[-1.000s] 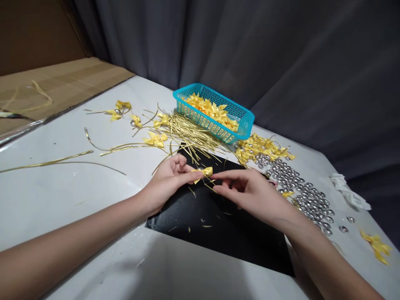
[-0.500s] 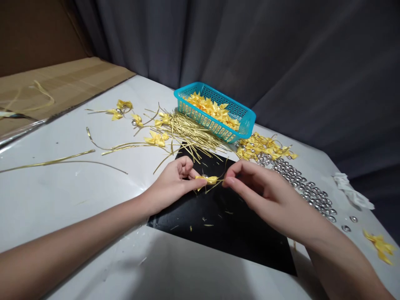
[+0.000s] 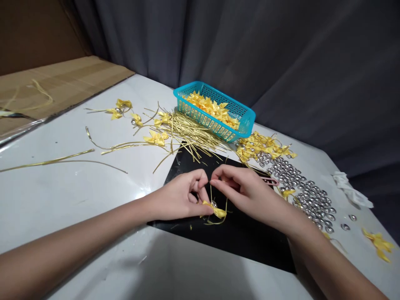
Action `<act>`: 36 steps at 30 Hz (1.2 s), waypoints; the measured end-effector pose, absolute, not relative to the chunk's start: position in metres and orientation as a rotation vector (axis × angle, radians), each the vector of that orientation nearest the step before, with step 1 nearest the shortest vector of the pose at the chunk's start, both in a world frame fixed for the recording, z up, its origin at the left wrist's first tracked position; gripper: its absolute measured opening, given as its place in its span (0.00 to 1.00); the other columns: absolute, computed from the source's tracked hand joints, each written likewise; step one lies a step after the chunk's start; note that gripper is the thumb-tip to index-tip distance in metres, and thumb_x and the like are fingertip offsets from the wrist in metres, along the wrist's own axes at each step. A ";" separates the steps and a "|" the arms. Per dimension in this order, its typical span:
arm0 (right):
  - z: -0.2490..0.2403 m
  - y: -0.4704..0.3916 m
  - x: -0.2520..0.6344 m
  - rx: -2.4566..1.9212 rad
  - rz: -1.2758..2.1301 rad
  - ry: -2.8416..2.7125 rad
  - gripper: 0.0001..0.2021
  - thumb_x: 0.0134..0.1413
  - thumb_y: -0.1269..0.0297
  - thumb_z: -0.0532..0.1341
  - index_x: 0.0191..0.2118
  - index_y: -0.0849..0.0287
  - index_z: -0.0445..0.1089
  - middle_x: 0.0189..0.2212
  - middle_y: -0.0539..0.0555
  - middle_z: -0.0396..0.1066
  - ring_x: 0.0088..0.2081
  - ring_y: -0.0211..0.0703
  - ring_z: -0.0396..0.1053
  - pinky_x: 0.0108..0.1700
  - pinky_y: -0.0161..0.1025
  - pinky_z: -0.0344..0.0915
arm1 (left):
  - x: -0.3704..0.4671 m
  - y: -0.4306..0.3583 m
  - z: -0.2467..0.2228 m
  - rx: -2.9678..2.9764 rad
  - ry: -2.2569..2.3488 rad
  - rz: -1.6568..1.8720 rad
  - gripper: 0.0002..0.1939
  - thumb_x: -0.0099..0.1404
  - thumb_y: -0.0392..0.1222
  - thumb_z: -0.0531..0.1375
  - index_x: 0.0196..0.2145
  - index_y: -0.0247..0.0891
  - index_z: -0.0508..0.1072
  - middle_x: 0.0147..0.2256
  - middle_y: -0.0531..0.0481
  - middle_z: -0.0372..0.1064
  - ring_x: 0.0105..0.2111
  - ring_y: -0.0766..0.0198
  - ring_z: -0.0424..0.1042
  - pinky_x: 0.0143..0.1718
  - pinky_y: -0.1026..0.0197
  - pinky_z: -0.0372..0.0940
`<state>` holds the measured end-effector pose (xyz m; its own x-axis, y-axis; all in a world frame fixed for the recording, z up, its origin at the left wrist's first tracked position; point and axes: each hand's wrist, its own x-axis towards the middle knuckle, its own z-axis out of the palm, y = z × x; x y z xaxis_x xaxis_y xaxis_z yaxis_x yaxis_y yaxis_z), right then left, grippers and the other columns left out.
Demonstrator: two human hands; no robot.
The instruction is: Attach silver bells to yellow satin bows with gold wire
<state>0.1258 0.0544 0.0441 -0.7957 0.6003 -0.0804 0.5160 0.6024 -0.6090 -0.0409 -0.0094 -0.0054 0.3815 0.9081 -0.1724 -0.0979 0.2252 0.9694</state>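
Observation:
A yellow ribbon bow [image 3: 220, 213] is pinched in my left hand [image 3: 187, 196], between the thumb and a lower finger. A small silver bell or bead [image 3: 214, 204] sits at the bow's middle. From it a thin gold twist tie [image 3: 211, 192] runs up to the fingertips of my right hand [image 3: 240, 183], which are pinched on its end. Another strand of gold tie curves below and to the right of the bow. My left index finger bends close to the right fingertips; I cannot tell whether they touch. Both hands are above a black mat [image 3: 246, 239].
Behind the mat lies a pile of gold twist ties [image 3: 195, 133] beside a blue basket [image 3: 250, 125] of yellow bows. Finished-looking bows [image 3: 262, 146] and many silver beads [image 3: 315, 200] spread at right, near a pink-handled tool [image 3: 270, 181]. Loose bows [image 3: 156, 138] lie left; cardboard [image 3: 103, 75] is beyond.
The bow has moved down and slightly right with my left hand. My right hand has shifted left, its fingertips now close to my left index finger, with the tie standing upright.

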 end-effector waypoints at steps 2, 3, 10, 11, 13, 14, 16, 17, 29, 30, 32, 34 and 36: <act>0.042 0.057 0.127 -0.982 0.888 -2.670 0.07 0.59 0.65 0.54 0.32 0.63 0.65 0.17 0.44 0.54 0.19 0.28 0.48 0.21 0.26 0.48 | -0.042 -0.007 -0.004 1.069 0.918 0.874 0.21 0.52 0.31 0.63 0.26 0.41 0.50 0.21 0.60 0.67 0.17 0.77 0.59 0.19 0.71 0.53; 0.043 0.058 0.128 -0.990 0.849 -2.654 0.07 0.59 0.65 0.55 0.32 0.63 0.65 0.17 0.45 0.54 0.19 0.28 0.49 0.21 0.26 0.48 | -0.042 -0.006 -0.003 1.047 0.914 0.889 0.21 0.51 0.31 0.63 0.26 0.41 0.50 0.21 0.59 0.68 0.16 0.78 0.57 0.18 0.72 0.51; 0.065 0.048 0.144 -0.937 0.583 -2.605 0.04 0.57 0.67 0.58 0.33 0.59 0.68 0.15 0.44 0.55 0.17 0.28 0.51 0.19 0.26 0.49 | -0.046 0.001 -0.006 0.874 0.948 1.045 0.23 0.49 0.32 0.66 0.23 0.40 0.50 0.19 0.58 0.68 0.19 0.74 0.63 0.22 0.70 0.54; 0.068 0.046 0.146 -0.903 0.550 -2.635 0.03 0.57 0.67 0.58 0.33 0.58 0.68 0.15 0.44 0.56 0.17 0.28 0.52 0.19 0.26 0.49 | -0.047 0.002 -0.006 0.854 0.943 1.065 0.23 0.49 0.33 0.67 0.23 0.40 0.51 0.19 0.57 0.68 0.20 0.74 0.64 0.22 0.70 0.55; 0.071 0.041 0.148 -0.800 0.496 -2.701 0.03 0.57 0.69 0.58 0.36 0.57 0.69 0.17 0.45 0.60 0.18 0.27 0.55 0.21 0.26 0.52 | -0.048 0.003 -0.006 0.824 0.931 1.095 0.23 0.49 0.33 0.67 0.23 0.39 0.51 0.18 0.57 0.68 0.20 0.73 0.64 0.23 0.70 0.55; 0.071 0.040 0.149 -0.737 0.482 -2.729 0.04 0.57 0.70 0.58 0.37 0.57 0.69 0.18 0.45 0.63 0.19 0.27 0.58 0.22 0.26 0.53 | -0.048 0.004 -0.005 0.809 0.928 1.103 0.23 0.49 0.34 0.67 0.23 0.39 0.51 0.19 0.57 0.68 0.20 0.73 0.64 0.22 0.70 0.54; 0.070 0.036 0.148 -0.639 0.484 -2.772 0.06 0.58 0.71 0.56 0.39 0.57 0.69 0.22 0.47 0.68 0.20 0.28 0.62 0.24 0.27 0.55 | -0.049 0.004 -0.004 0.774 0.926 1.114 0.24 0.48 0.34 0.67 0.22 0.40 0.50 0.18 0.57 0.67 0.19 0.74 0.63 0.22 0.70 0.54; 0.069 0.035 0.147 -0.621 0.501 -2.796 0.07 0.59 0.72 0.56 0.39 0.57 0.69 0.23 0.48 0.69 0.21 0.29 0.63 0.25 0.27 0.55 | -0.048 0.004 -0.003 0.756 0.925 1.117 0.25 0.48 0.34 0.68 0.22 0.40 0.50 0.18 0.58 0.67 0.19 0.74 0.62 0.22 0.70 0.53; 0.062 0.036 0.145 -0.711 0.492 -3.048 0.08 0.58 0.74 0.51 0.37 0.59 0.66 0.20 0.46 0.64 0.20 0.31 0.61 0.23 0.32 0.49 | -0.050 0.004 -0.007 0.643 0.887 1.173 0.21 0.47 0.33 0.68 0.22 0.38 0.55 0.20 0.56 0.70 0.21 0.73 0.65 0.24 0.70 0.58; 0.061 0.035 0.145 -0.702 0.480 -3.053 0.08 0.58 0.74 0.51 0.37 0.59 0.66 0.21 0.47 0.65 0.20 0.32 0.61 0.23 0.32 0.49 | -0.049 0.004 -0.007 0.645 0.888 1.171 0.21 0.48 0.32 0.68 0.22 0.38 0.55 0.20 0.56 0.69 0.21 0.74 0.65 0.24 0.70 0.58; 0.060 0.034 0.145 -0.683 0.463 -3.059 0.08 0.58 0.74 0.51 0.37 0.60 0.66 0.22 0.48 0.66 0.21 0.32 0.62 0.23 0.32 0.49 | -0.049 0.003 -0.006 0.652 0.892 1.166 0.21 0.48 0.32 0.67 0.22 0.38 0.54 0.20 0.57 0.69 0.21 0.74 0.65 0.24 0.70 0.58; 0.059 0.033 0.144 -0.664 0.467 -3.070 0.09 0.59 0.75 0.50 0.36 0.61 0.66 0.22 0.49 0.66 0.20 0.33 0.61 0.23 0.33 0.50 | -0.049 0.003 -0.006 0.670 0.895 1.163 0.22 0.48 0.32 0.67 0.22 0.39 0.53 0.19 0.57 0.68 0.20 0.75 0.64 0.23 0.71 0.57; 0.061 0.032 0.144 -0.639 0.497 -3.083 0.09 0.60 0.74 0.50 0.36 0.61 0.66 0.21 0.49 0.65 0.20 0.32 0.60 0.23 0.32 0.50 | -0.049 0.003 -0.005 0.718 0.908 1.154 0.23 0.48 0.33 0.67 0.22 0.39 0.51 0.18 0.58 0.67 0.19 0.74 0.63 0.23 0.71 0.56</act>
<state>0.1441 0.0316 0.0614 -0.9187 0.3804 -0.1066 0.3946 0.8710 -0.2926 -0.0491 0.0031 -0.0055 0.1410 0.9642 -0.2245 -0.4450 0.2643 0.8556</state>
